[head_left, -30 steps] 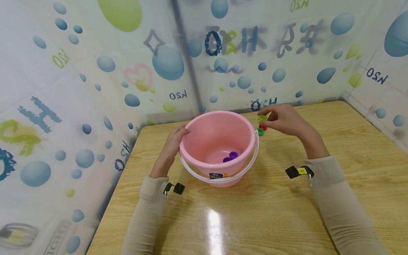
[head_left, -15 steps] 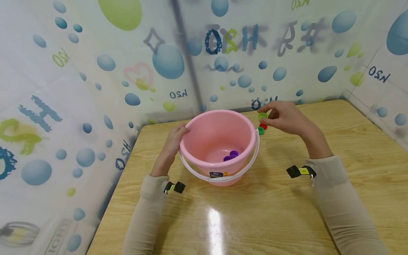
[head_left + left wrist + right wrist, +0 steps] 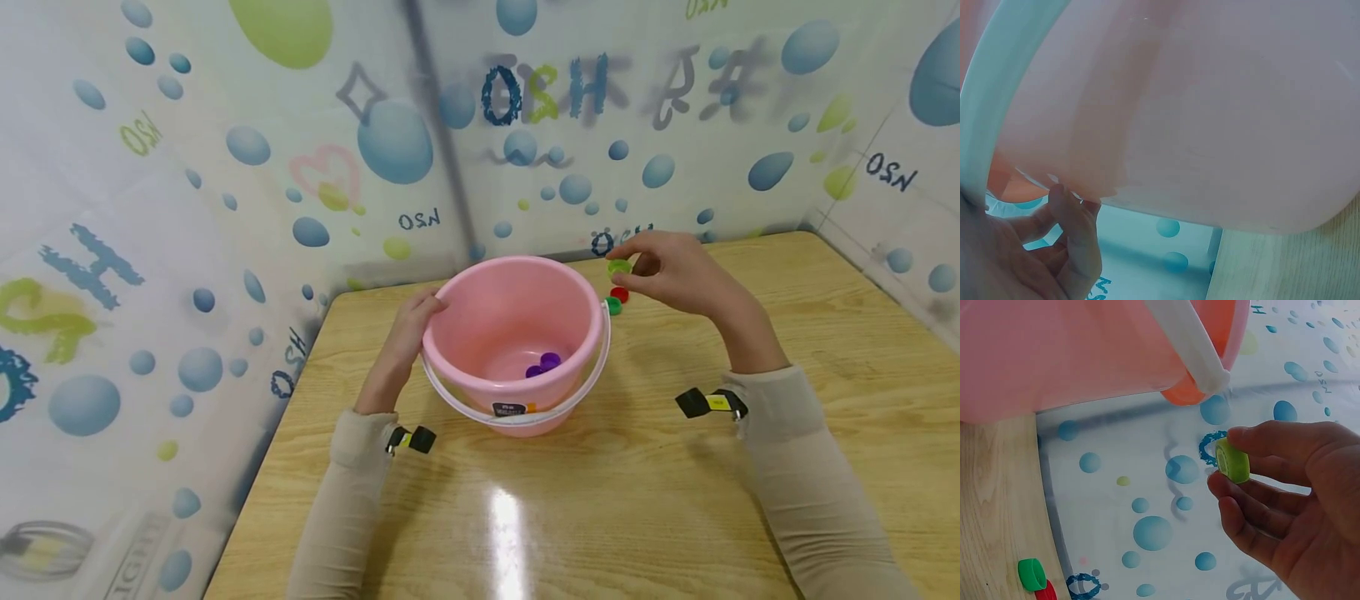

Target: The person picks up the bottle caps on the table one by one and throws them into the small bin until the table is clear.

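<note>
A pink bucket (image 3: 517, 275) with a white handle (image 3: 525, 423) stands on the table. My left hand (image 3: 408, 329) holds its rim on the left side, the fingers outside and the thumb over the edge. Just beyond the bucket's right rim, my right hand (image 3: 667, 267) pinches a lime-green bottle cap (image 3: 1233, 460) between thumb and fingertips. In the right wrist view the cap is tilted on edge. Below it lie a red cap (image 3: 619, 295) and a green cap (image 3: 613, 307), partly overlapped by the handle's end. Two purple caps (image 3: 550, 361) rest on the bucket's floor.
The wooden table (image 3: 637, 500) spreads in front and to the right. Behind and at the left hangs a white patterned curtain (image 3: 480, 192), close to the table's far edge. The bucket's handle hangs down on the near side.
My right hand has risen slightly with the lime-green cap, widening the gap above the red cap. My left hand keeps its hold on the bucket's rim.
</note>
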Demonstrator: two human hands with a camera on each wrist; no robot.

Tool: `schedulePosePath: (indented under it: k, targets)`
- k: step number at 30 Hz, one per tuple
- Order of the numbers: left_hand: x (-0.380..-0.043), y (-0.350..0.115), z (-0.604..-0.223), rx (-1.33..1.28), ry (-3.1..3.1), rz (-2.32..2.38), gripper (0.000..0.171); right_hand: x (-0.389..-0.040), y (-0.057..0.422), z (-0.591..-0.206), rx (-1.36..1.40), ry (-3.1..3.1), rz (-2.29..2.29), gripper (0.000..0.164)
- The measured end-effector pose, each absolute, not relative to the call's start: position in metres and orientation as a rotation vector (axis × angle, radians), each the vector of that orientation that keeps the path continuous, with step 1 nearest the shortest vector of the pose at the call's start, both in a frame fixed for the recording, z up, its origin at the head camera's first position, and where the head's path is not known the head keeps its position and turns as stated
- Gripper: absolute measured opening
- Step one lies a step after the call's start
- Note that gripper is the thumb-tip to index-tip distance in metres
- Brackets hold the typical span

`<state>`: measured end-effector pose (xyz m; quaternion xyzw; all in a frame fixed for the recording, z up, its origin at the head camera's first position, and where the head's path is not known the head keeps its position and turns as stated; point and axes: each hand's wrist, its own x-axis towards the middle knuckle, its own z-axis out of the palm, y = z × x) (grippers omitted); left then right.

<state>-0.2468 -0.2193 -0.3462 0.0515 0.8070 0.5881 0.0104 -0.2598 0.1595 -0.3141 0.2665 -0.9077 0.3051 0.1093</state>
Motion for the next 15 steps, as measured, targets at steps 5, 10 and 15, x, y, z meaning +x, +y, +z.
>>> schedulePosePath:
  k: [5,10,15]
  targets:
    - [-0.2473,-0.2187,-0.3454,0.166,2.523,1.85,0.037,-0.2575,0.1617,-0.31,0.803,-2.631,0.857,0.029]
    - [-0.2469,-0.2181,-0.344,0.164,2.535,1.848,0.036,-0.2551,0.162,-0.307,0.804,-2.616,0.846,0.031]
    - [-0.2465,-0.2174,-0.3463,0.165,2.544,1.843,0.033,-0.2522,0.1621,-0.3076,0.811,-2.607,0.853,0.031]
